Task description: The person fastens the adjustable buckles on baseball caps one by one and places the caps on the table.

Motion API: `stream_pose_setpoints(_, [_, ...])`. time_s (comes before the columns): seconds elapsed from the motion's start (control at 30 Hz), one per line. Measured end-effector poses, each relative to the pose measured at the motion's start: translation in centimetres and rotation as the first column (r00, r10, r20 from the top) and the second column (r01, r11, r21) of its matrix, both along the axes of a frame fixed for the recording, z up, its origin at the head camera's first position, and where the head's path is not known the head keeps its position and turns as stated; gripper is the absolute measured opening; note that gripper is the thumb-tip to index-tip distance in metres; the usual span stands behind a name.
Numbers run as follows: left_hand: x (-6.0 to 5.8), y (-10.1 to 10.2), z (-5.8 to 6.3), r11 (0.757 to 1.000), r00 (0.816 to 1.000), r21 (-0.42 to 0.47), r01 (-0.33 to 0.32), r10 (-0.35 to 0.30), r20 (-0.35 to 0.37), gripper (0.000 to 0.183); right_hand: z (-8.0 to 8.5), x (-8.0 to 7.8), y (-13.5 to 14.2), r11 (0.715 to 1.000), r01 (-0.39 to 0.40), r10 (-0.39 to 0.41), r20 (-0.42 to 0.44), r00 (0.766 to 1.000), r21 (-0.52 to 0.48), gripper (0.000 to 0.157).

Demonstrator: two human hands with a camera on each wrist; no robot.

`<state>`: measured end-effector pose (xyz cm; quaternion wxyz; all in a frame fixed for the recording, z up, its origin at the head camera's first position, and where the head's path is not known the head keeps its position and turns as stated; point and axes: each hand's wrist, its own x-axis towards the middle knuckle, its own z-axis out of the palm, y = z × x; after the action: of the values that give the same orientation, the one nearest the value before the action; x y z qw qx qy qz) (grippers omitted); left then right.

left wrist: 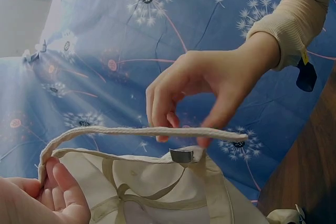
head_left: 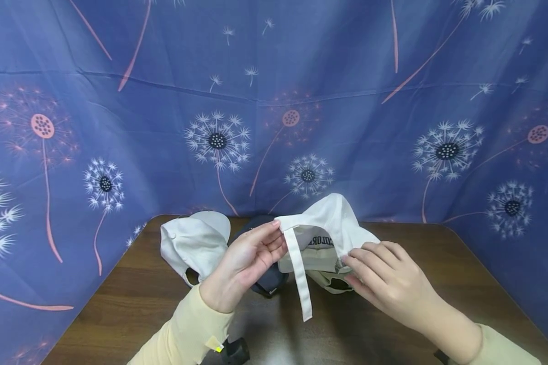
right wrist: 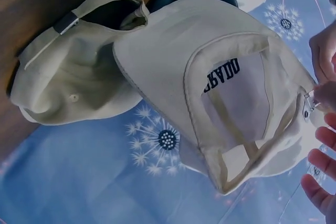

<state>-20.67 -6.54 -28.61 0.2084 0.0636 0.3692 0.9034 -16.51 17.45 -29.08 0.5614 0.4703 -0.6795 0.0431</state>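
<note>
A white baseball cap (head_left: 333, 218) is held up, its back opening facing me. Dark letters show inside it. My left hand (head_left: 258, 253) pinches the base of its back strap (head_left: 299, 276), whose loose end hangs down. A metal buckle (left wrist: 181, 155) sits on the opposite side of the opening, with the strap arching above it in the left wrist view. My right hand (head_left: 388, 279) holds the cap's edge beside the buckle, its thumb (left wrist: 206, 132) against the edge. Some of its other fingers (right wrist: 321, 161) spread away from the cap.
On the wooden table (head_left: 132, 299), a second white cap (head_left: 192, 243) lies at the left, a dark cap (head_left: 271, 279) in the middle, and a beige cap (right wrist: 79, 72) behind the held one. A blue dandelion-print cloth (head_left: 265, 66) hangs around the table's back and sides.
</note>
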Motion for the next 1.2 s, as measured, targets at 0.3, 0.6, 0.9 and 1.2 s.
stream_pose_setpoints(0.3, [0.0,0.0,-0.1,1.0,1.0,-0.004,0.019,-0.019,-0.013,0.022,-0.6,-0.5,-0.5,0.991,0.058,-0.058,-0.002,0.998,0.122,0.022])
stream_pose_setpoints(0.6, [0.0,-0.3,-0.1,1.0,1.0,-0.009,0.018,-0.018,-0.01,0.024,0.2,-0.3,-0.2,0.987,0.076,-0.079,0.011,0.997,0.142,0.023])
stream_pose_setpoints(0.9, [-0.1,-0.5,0.0,1.0,1.0,-0.013,0.013,-0.013,-0.007,0.025,1.0,0.3,0.1,0.998,0.025,-0.035,0.173,0.984,0.061,0.033])
stream_pose_setpoints(1.2, [0.0,-0.7,0.0,1.0,1.0,-0.025,0.017,-0.016,0.006,0.022,1.5,0.5,0.7,0.996,0.036,-0.046,0.135,0.99,0.076,0.033])
